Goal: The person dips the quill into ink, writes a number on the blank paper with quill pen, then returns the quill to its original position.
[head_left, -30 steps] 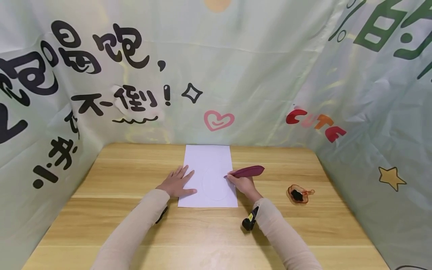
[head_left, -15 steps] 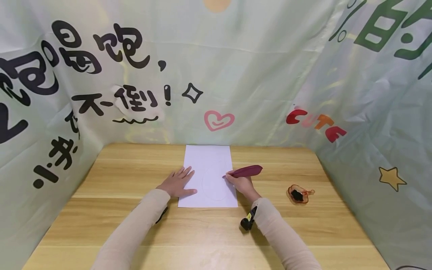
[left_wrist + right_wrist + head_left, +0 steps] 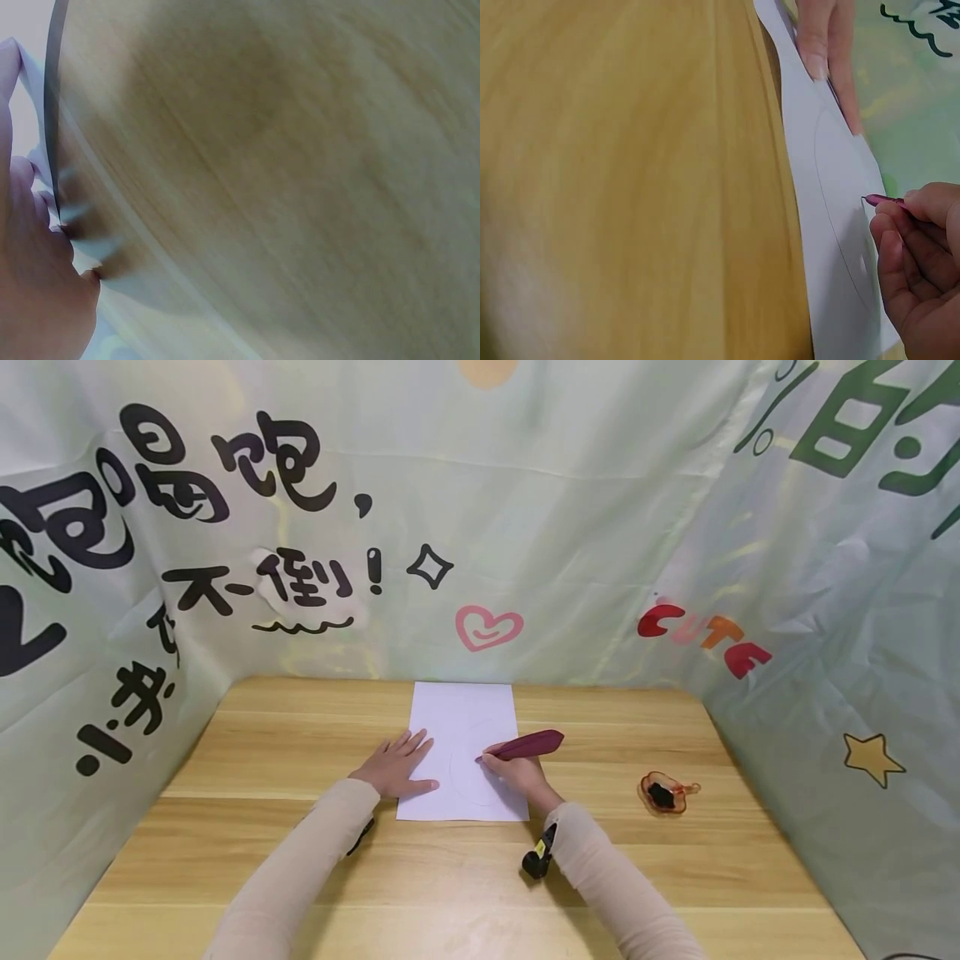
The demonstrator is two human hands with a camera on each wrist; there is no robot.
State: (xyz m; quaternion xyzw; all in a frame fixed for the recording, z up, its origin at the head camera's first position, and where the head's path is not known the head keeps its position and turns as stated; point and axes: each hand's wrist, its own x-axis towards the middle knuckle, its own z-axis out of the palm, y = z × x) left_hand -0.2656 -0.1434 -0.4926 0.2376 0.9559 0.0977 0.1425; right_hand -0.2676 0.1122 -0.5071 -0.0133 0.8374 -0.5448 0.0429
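Observation:
A white sheet of paper (image 3: 459, 708) lies on the wooden table, with a thin, faint curved line on it that shows clearly in the right wrist view. My left hand (image 3: 396, 767) rests on the sheet's left edge, fingers straight and spread. In my right hand (image 3: 519, 777) I pinch a maroon feather-shaped pen (image 3: 534, 744) between thumb and fingers. The pen's tip (image 3: 865, 198) is right at the paper, inside the curve. The left wrist view shows part of my left hand (image 3: 41, 277) at the sheet's edge.
An orange translucent dish (image 3: 678, 793) with something black in it stands at the table's right side. The wooden table (image 3: 300, 727) reaches back to a pale printed cloth (image 3: 585, 552), which also hangs along both sides. Each wrist wears a black device (image 3: 538, 857).
My right hand has moved left and slightly toward me with the pen, its tip now nearer the sheet's middle. My left hand stays in place on the paper.

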